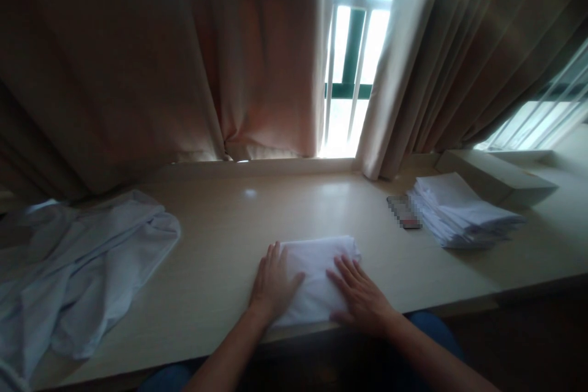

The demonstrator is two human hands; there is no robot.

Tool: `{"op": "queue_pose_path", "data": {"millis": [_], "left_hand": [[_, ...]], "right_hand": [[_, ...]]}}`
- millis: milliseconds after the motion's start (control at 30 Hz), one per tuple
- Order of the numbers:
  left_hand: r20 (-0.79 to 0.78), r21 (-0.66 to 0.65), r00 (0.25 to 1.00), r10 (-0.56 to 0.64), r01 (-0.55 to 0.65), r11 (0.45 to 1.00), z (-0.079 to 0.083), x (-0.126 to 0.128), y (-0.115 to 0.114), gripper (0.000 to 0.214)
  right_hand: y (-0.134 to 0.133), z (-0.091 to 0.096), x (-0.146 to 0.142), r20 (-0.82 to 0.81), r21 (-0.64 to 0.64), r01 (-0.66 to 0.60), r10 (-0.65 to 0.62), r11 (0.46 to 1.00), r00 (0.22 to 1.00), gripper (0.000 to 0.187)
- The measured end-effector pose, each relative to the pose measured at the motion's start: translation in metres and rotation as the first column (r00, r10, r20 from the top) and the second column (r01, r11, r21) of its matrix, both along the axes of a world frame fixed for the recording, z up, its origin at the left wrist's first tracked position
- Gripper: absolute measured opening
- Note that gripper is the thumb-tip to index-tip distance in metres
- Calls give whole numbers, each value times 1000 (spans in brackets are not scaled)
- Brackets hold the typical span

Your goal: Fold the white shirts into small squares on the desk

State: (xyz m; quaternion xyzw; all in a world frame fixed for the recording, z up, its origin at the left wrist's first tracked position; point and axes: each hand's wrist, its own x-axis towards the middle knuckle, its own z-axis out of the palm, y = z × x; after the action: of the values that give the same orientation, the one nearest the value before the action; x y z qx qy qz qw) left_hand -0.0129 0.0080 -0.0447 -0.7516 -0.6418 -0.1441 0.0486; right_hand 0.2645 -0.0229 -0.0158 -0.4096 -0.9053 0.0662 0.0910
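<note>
A folded white cloth (315, 285) lies flat near the front edge of the table, roughly a rectangle. On its left side rests my left hand (275, 282), palm down with the thumb spread inward over the fabric. My right hand (361, 294) presses on the right side, its fingers stretched out and apart. Neither hand grips the cloth. To the right stands a stack of folded white cloths (459, 211). A loose, crumpled heap of white cloth (96, 263) spreads over the left end of the table.
The pale table (215, 245) runs along a window (353, 43) with brown curtains (275, 61). Beside the stack lies a flat, phone-like object (405, 212), blurred out. A pale box-like block (500, 174) sits behind the stack. My knees are below the front edge.
</note>
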Motion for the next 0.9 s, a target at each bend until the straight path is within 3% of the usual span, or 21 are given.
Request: {"op": "queue_pose_path", "data": {"millis": [700,900], "left_hand": [[16,59,1000,-18,17,998,1,0,-3,78],[15,70,999,-30,29,997,-2,-1,-2,81]], "right_hand": [[-1,-2,1,-3,24,4,-4,1000,1000,88],[1,21,-21,-19,78,53,-52,996,998,79]]}}
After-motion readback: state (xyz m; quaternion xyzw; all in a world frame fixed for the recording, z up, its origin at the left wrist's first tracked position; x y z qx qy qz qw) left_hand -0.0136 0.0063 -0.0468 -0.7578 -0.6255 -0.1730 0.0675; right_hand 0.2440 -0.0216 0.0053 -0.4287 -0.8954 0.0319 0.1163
